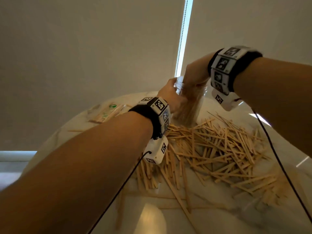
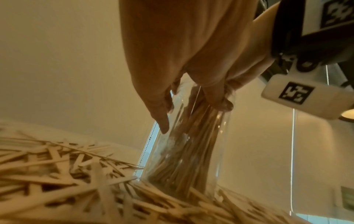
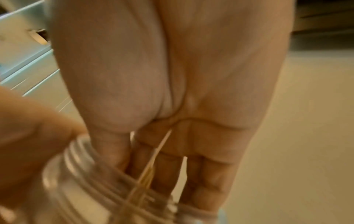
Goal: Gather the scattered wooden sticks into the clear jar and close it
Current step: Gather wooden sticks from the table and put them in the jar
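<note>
The clear jar (image 1: 190, 105) stands tilted at the far edge of the stick pile, with a bundle of sticks upright inside it. My left hand (image 1: 170, 95) grips it just below the threaded neck; in the left wrist view the left hand (image 2: 172, 53) wraps the jar (image 2: 191, 151). My right hand (image 1: 194, 75) is over the mouth. In the right wrist view the right hand (image 3: 172, 75) has its straight fingers inside the jar (image 3: 76, 174) against the stick tops. Many loose wooden sticks (image 1: 219, 149) lie heaped on the table, and the same pile of sticks (image 2: 57, 174) lies at the jar's foot.
The round marble table (image 1: 219, 217) carries the pile across its middle and right. A clear packet with green print (image 1: 108, 112) lies at the back left. Black cables (image 1: 278, 157) hang from both wrist cameras over the sticks. A blind cord (image 1: 183, 31) hangs behind.
</note>
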